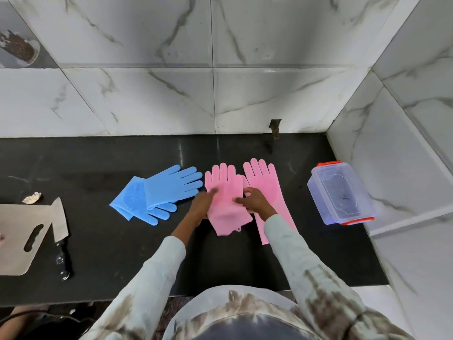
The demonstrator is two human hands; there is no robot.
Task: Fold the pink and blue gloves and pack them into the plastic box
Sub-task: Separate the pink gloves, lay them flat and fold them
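Two pink gloves lie on the black counter (147,261), fingers pointing away from me. My left hand (201,204) and my right hand (255,202) both rest on the left pink glove (225,190), fingers gripping its palm area near the cuff. The right pink glove (267,182) lies flat beside it, partly under my right hand and sleeve. Two blue gloves (159,192) lie crossed in a pile to the left. The clear plastic box (340,192) with orange clips stands open and empty at the right.
A grey cutting board (17,239) and a cleaver (60,227) with a black handle lie at the left. A crumpled scrap (31,198) sits behind them. Marble tile walls close off the back and right side of the counter.
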